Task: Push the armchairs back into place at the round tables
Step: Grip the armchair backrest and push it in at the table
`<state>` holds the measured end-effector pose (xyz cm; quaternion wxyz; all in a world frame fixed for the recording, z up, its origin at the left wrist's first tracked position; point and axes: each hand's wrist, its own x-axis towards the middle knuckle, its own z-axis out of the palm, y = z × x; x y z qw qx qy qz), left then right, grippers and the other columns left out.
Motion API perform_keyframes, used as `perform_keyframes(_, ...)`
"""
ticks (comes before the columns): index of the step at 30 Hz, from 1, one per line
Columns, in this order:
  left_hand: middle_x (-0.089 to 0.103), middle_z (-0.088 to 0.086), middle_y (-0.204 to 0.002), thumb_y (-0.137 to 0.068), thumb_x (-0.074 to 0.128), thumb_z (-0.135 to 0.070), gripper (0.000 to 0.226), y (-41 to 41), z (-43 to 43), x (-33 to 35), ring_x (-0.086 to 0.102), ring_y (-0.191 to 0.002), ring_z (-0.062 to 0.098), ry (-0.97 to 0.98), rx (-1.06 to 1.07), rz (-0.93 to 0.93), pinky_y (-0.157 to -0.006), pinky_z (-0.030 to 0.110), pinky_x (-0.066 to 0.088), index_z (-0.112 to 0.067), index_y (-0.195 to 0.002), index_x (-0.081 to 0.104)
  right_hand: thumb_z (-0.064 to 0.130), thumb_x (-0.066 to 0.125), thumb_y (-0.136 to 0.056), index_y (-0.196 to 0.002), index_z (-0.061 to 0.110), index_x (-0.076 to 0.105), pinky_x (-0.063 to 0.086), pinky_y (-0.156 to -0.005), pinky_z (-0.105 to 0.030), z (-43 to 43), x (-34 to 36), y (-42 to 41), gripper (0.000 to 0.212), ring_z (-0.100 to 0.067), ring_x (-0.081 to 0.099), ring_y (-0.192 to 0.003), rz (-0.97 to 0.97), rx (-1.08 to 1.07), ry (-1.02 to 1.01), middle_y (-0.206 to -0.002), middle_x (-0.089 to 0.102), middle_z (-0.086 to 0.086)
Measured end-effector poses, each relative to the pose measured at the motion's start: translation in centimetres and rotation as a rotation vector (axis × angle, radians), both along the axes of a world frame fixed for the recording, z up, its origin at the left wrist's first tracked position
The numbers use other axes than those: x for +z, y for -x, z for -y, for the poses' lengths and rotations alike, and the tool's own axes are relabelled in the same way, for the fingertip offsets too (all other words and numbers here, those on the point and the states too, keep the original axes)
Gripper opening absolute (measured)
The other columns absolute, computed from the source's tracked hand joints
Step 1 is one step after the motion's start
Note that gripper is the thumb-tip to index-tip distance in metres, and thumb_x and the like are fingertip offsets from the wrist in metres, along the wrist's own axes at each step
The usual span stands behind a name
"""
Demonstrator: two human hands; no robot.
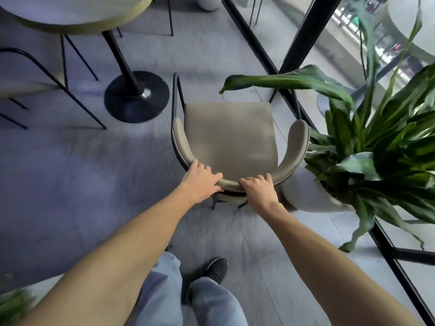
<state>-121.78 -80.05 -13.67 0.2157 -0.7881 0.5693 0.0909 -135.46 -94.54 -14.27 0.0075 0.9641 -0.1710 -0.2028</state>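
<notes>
"Two hands on the armchair, then. How were they set?" the trainee asked.

"Left hand and right hand both gripped the top of the curved backrest. The fingers were curled over the rail, and the hands sat close together near its middle. The armchair stood at the centre of the view, with its seat facing 12 o'clock."

"And the worktop?"

"The round worktop lay at 11 o'clock, with its base at 10 o'clock from the seat, apart from the armchair. So the armchair was not yet in place. I'd judge most of the push was yet to be made."

"What would doing it well need?"

"Steering, mostly. The seat pointed at 12 and the worktop lay left of that, so a straight shove would miss. I'd press harder with the right hand to swing the front toward 11, then slide it in. Hands set wider on the rail would give better turning control. A low, level push should let the thin legs slide rather than catch and tip."

"Hazards?"

"The plant at 3 o'clock crowded the right armrest, though I couldn't tell whether it touched. One leaf hung over the seat's far corner, and a black post stood at 1 o'clock. Turning left should clear both. Stop before the frame meets the base."
</notes>
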Motion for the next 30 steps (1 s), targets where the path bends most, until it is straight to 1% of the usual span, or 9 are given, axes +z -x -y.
perform_keyframes(6,0.064,0.016,-0.114,-0.099,0.029,-0.060,0.046,-0.3,-1.0,-0.4,0.061,-0.103,0.034,0.006,0.055,0.007,-0.095,0.046,0.033,-0.025,-0.120,0.049,0.003,0.045,-0.086,-0.102,0.024,0.056,0.033,-0.094,-0.047,-0.1,-0.2,-1.1,0.029,-0.031,0.059,-0.100,0.020,0.069,0.002,-0.102,0.067,0.003)
perform_keyframes(11,0.064,0.017,-0.113,-0.099,0.028,-0.061,0.048,-1.3,-2.5,-0.4,0.061,-0.102,0.034,0.011,0.124,0.013,-0.096,0.048,0.033,-0.024,-0.120,0.049,0.003,0.045,-0.084,-0.100,0.025,0.055,0.033,-0.090,-0.045,-0.4,-0.5,-3.3,0.029,-0.030,0.061,-0.099,0.019,0.140,-0.015,-0.102,0.068,0.004)
perform_keyframes(15,0.065,0.017,-0.112,-0.099,0.029,-0.061,0.047,-2.6,-4.2,-0.1,0.061,-0.102,0.034,-0.005,0.191,0.016,-0.096,0.048,0.033,-0.024,-0.118,0.049,0.005,0.047,-0.086,-0.102,0.026,0.057,0.034,-0.093,-0.046,-1.5,-0.5,-5.8,0.028,-0.030,0.061,-0.101,0.009,0.190,-0.038,-0.102,0.068,0.004)
perform_keyframes(22,0.064,0.017,-0.113,-0.099,0.030,-0.059,0.045,-5.8,-5.7,0.4,0.060,-0.105,0.036,-0.011,0.318,-0.014,-0.099,0.049,0.032,-0.024,-0.120,0.049,0.007,0.045,-0.088,-0.106,0.027,0.058,0.032,-0.094,-0.045,-2.3,-0.5,-10.6,0.030,-0.027,0.062,-0.104,0.014,0.287,-0.024,-0.102,0.068,0.006)
perform_keyframes(30,0.063,0.017,-0.116,-0.098,0.032,-0.060,0.046,-11.3,-5.3,0.3,0.060,-0.105,0.035,0.019,0.410,-0.016,-0.095,0.047,0.033,-0.024,-0.120,0.051,0.007,0.044,-0.090,-0.110,0.028,0.059,0.033,-0.095,-0.043,-1.2,-0.2,-17.9,0.033,-0.028,0.061,-0.107,0.001,0.372,-0.025,-0.107,0.068,0.005)
